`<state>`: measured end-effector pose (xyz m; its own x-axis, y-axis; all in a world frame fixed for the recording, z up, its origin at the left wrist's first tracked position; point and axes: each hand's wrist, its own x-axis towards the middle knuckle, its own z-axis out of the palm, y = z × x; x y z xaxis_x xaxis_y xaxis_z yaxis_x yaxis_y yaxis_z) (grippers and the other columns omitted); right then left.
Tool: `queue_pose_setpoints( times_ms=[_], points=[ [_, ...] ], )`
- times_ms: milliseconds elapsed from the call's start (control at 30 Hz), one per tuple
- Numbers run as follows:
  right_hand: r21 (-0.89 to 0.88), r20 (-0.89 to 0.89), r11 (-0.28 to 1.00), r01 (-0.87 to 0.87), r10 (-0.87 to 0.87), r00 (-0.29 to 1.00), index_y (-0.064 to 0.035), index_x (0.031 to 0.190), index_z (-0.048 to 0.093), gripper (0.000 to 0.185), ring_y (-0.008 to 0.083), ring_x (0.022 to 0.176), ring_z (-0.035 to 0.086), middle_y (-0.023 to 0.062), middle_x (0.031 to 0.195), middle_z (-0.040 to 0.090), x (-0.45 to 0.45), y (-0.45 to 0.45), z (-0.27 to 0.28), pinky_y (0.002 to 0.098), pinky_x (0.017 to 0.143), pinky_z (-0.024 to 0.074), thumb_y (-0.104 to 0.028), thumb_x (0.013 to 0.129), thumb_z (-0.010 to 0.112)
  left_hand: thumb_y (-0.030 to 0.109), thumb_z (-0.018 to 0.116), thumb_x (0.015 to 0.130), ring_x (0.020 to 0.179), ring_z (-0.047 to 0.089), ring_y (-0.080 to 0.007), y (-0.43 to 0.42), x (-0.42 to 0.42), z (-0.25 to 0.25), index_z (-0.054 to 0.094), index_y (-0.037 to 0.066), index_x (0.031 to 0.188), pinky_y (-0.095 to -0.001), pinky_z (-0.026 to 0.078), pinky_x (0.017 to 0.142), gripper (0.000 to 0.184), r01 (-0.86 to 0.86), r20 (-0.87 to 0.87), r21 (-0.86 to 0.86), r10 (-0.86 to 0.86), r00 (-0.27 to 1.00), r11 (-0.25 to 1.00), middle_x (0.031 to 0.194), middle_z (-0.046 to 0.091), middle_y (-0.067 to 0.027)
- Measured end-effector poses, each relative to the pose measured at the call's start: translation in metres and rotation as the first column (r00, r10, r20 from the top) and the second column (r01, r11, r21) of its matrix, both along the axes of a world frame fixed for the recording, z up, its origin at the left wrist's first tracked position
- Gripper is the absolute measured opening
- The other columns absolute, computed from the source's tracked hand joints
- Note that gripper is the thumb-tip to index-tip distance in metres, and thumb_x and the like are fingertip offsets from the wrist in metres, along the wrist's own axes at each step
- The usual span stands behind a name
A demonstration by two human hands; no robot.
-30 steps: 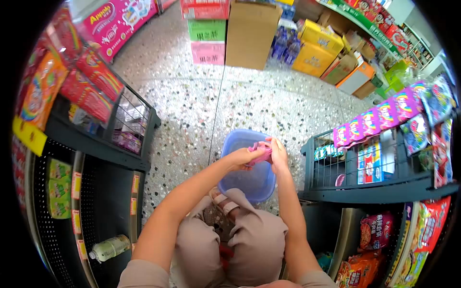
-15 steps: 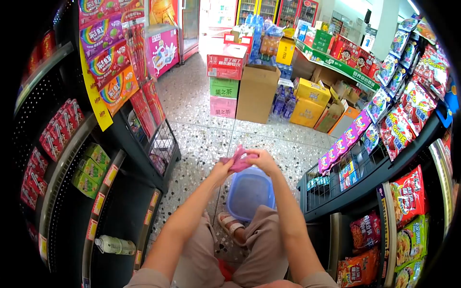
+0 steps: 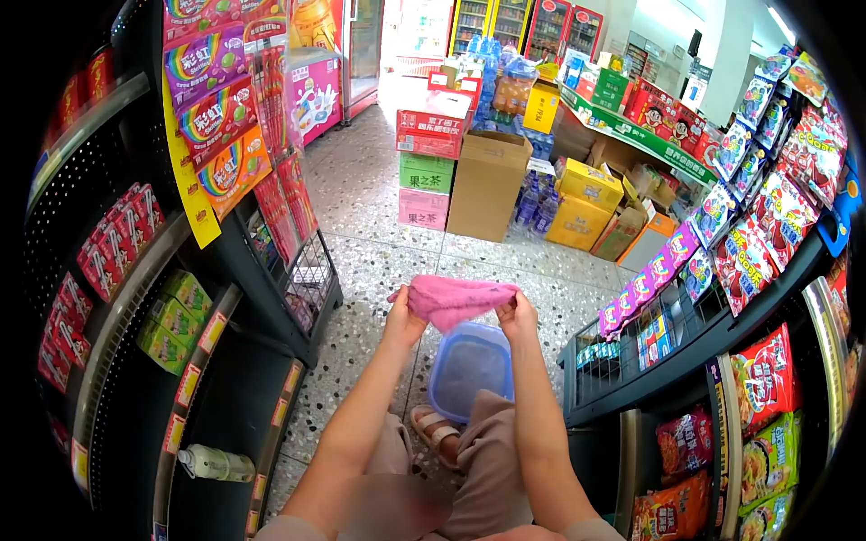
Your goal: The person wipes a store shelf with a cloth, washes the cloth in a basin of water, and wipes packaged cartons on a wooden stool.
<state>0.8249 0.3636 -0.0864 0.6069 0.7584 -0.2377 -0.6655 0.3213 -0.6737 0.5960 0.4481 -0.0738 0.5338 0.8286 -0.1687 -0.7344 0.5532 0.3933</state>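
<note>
A pink cloth (image 3: 456,302) is stretched sideways between my two hands, sagging a little in the middle and marked with darker spots. My left hand (image 3: 406,317) grips its left end, and my right hand (image 3: 517,316) grips the right end. Just below the cloth, a blue plastic basin (image 3: 471,371) stands on the floor between my legs, with greyish water inside. The cloth hangs above the basin's far rim.
Dark shelves (image 3: 212,397) stand on my left, holding a bottle (image 3: 216,463) lying on its side. To the right is a rack of snack bags (image 3: 762,234). Stacked cartons (image 3: 487,185) and a counter (image 3: 636,135) stand ahead on the speckled floor (image 3: 361,261).
The cloth was bunched up between my hands. Now my hands have moved apart and the cloth is spread out between them.
</note>
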Motion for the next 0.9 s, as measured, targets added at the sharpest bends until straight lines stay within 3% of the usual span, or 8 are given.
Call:
queue_pose_setpoints(
  times_ms=[67,167,267,333,433,467,700,900],
  points=[
    [-0.082,0.041,0.992,0.098,-0.095,0.995,-0.0102,0.11,0.059,0.021,0.0257,0.086,0.066,0.0067,0.095,0.066,0.003,0.005,-0.01,0.0436,0.07,0.054,-0.028,0.101,0.052,0.04,0.036,0.108,0.118,0.061,-0.0247,0.002,-0.001,-0.001,0.058,0.006,0.126,-0.045,0.047,0.106,0.044,0.063,0.007,-0.013,-0.063,0.998,0.998,0.125,0.066,-0.0092],
    [-0.604,0.678,0.713,0.356,0.225,0.7,-0.0097,0.116,0.057,0.033,0.0278,0.087,0.063,0.0084,0.098,0.063,0.001,0.012,-0.046,0.0494,0.066,0.05,-0.036,0.096,0.06,0.041,0.039,0.107,0.121,0.059,-0.0232,-0.003,0.005,-0.002,0.057,0.007,0.129,-0.0419,0.044,0.109,0.044,0.099,0.058,0.021,-0.1,0.993,0.995,0.132,0.062,-0.0078],
    [-0.549,0.19,0.769,-0.329,0.497,0.846,-0.0104,0.137,0.051,0.074,0.037,0.105,0.061,0.0141,0.129,0.059,-0.027,-0.001,-0.007,0.0649,0.079,0.0477,-0.066,0.089,0.058,0.04,0.042,0.106,0.119,0.061,-0.023,-0.017,0.016,0.009,0.058,0.007,0.128,-0.0403,0.047,0.106,0.042,0.094,0.137,0.09,-0.106,0.985,0.991,0.13,0.063,-0.0083],
    [-0.355,-0.002,0.755,-0.552,0.59,0.808,-0.0023,0.129,0.055,0.082,0.031,0.103,0.063,0.0157,0.119,0.065,-0.055,-0.003,0.026,0.0394,0.088,0.052,-0.073,0.089,0.051,0.039,0.045,0.106,0.116,0.063,-0.0225,-0.014,0.024,-0.013,0.058,0.008,0.128,-0.039,0.05,0.101,0.04,0.167,0.249,0.168,-0.206,0.946,0.972,0.127,0.065,-0.0081],
    [0.069,-0.081,0.758,-0.648,0.652,0.754,-0.0027,0.119,0.063,0.072,0.0279,0.096,0.066,0.0155,0.11,0.068,-0.066,0.022,0.003,0.0404,0.084,0.0542,-0.068,0.093,0.048,0.039,0.047,0.105,0.112,0.064,-0.0228,-0.022,0.035,-0.032,0.058,0.009,0.127,-0.0401,0.052,0.099,0.039,0.387,0.321,0.221,-0.442,0.838,0.895,0.124,0.066,-0.008],
    [0.068,-0.095,0.77,-0.634,0.638,0.764,-0.0051,0.098,0.067,0.059,0.0234,0.083,0.067,0.0122,0.094,0.07,-0.1,0.0,0.063,0.0374,0.079,0.0554,-0.062,0.095,0.052,0.04,0.049,0.104,0.105,0.066,-0.0216,-0.038,0.046,-0.017,0.061,0.011,0.119,-0.0392,0.054,0.095,0.035,0.272,0.112,-0.055,-0.265,0.958,0.961,0.115,0.067,-0.0058],
    [-0.289,0.225,0.888,-0.358,0.426,0.876,-0.002,0.089,0.069,0.036,0.0164,0.073,0.062,0.0072,0.084,0.069,-0.11,0.023,0.014,0.0348,0.069,0.0503,-0.037,0.095,0.062,0.036,0.053,0.101,0.093,0.067,-0.0169,-0.036,0.053,-0.051,0.06,0.016,0.106,-0.0358,0.056,0.083,0.022,0.116,0.087,-0.113,-0.107,0.99,0.987,0.098,0.067,0.0003],
    [-0.46,0.468,0.874,-0.156,0.389,0.794,0.0038,0.082,0.068,0.041,0.0168,0.068,0.059,0.011,0.078,0.067,-0.121,0.028,0.015,0.0361,0.065,0.047,-0.034,0.094,0.057,0.03,0.058,0.098,0.072,0.064,-0.0136,-0.04,0.049,-0.04,0.061,0.013,0.08,-0.0309,0.05,0.059,0.025,-0.214,-0.221,0.065,0.223,0.949,0.975,0.079,0.065,-0.0009]
  ],
)
